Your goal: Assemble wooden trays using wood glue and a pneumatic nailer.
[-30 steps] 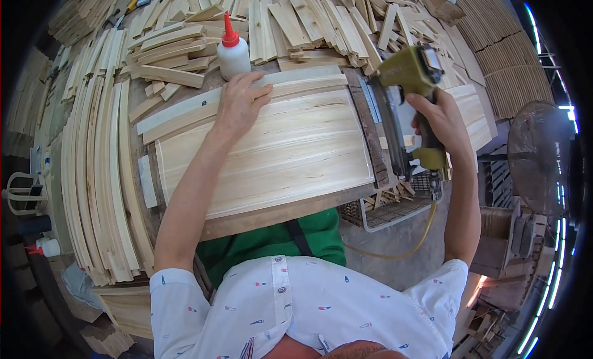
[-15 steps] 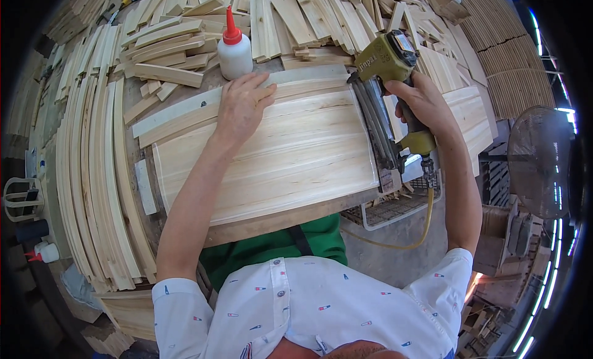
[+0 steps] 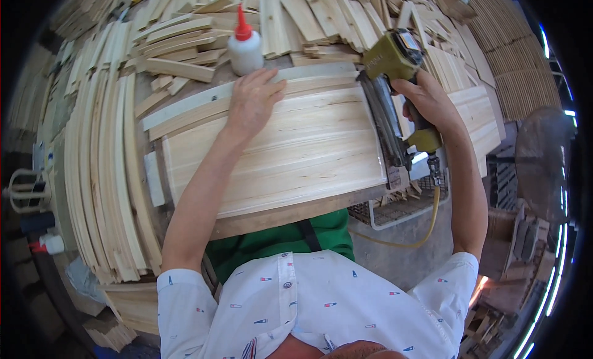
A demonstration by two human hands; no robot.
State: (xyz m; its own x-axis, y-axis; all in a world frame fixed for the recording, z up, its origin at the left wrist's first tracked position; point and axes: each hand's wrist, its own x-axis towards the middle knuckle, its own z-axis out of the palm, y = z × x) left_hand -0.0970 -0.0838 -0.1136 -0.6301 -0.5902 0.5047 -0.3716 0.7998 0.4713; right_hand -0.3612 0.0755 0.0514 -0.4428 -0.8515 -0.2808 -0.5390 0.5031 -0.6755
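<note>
My right hand [image 3: 427, 101] is wrapped around the handle of an olive-green nail gun [image 3: 395, 56], whose dark magazine lies along the right end of a pale wooden panel [image 3: 290, 155]. A yellow air hose [image 3: 435, 214] runs down from its base. My left hand [image 3: 253, 103] lies with fingers stretched over a wooden strip [image 3: 191, 121] at the panel's far edge, and the fingertips reach a pale flat bar [image 3: 185, 106] behind it. Just beyond those fingertips stands a white glue bottle [image 3: 245, 53] with a red nozzle. The gun's nose is hard to make out.
Long wooden strips [image 3: 102, 174] lie side by side at the left. Short wood pieces [image 3: 315, 19] are heaped along the far side. A wire basket [image 3: 401, 214] with offcuts sits below the table's right front. At the far right are a fan [image 3: 543, 161] and stacked brown sheets [image 3: 525, 69].
The whole view has shifted slightly, so everything appears a little farther right. Against the panel, both hands and the nail gun stay in nearly the same places.
</note>
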